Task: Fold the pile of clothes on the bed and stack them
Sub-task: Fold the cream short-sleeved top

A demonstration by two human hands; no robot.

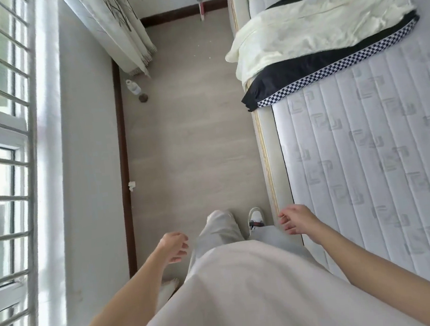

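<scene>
Clothes point(327, 31) lie heaped at the far end of the bed point(367, 160), a cream garment over black checker-trimmed trousers, unfolded. Nearer, the person's left hand point(173, 246) and right hand point(295, 220) hang loosely curled and hold nothing, likely mid-walk along the floor point(192, 138) towards the pile.

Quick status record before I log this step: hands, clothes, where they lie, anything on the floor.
left hand: loosely curled, holds nothing, over the floor
right hand: loosely curled, holds nothing, by the bed edge
cream garment: unfolded, lying on top of the dark one
black garment with checkered trim: spread out, one end over the mattress edge
mattress: bare, quilted
stack: none seen
floor: a small bottle near the curtain
</scene>
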